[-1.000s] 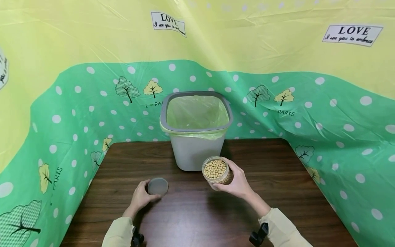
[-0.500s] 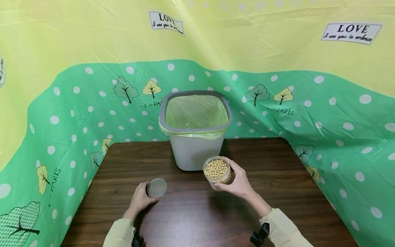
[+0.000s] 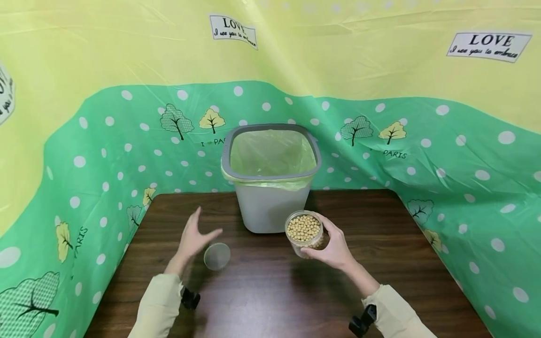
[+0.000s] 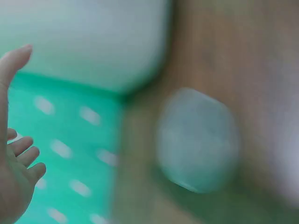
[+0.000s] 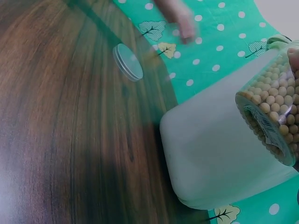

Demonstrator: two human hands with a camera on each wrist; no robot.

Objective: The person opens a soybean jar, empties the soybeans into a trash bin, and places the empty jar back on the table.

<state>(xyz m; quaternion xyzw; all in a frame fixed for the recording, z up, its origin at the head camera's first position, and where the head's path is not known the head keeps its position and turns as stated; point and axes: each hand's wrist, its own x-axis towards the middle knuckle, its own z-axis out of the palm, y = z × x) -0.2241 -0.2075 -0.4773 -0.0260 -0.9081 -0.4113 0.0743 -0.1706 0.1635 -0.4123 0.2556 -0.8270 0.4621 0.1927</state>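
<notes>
My right hand grips a clear jar of soybeans, held above the table in front of the trash can. The jar's top is uncovered and tips slightly toward me. In the right wrist view the jar's labelled base shows against the can. On the table at left lies a round translucent lid. My left hand is just above and left of that lid, fingers and thumb spread, touching nothing. The left wrist view shows the lid blurred and apart from the hand.
A grey trash can with a green liner bag stands at the back middle of the dark wooden table. A green and yellow patterned cloth hangs behind it and along both sides.
My left hand has let go of the lid and lifted up and away, its fingers now spread. The lid stays on the table. My right hand still holds the jar nearly in place.
</notes>
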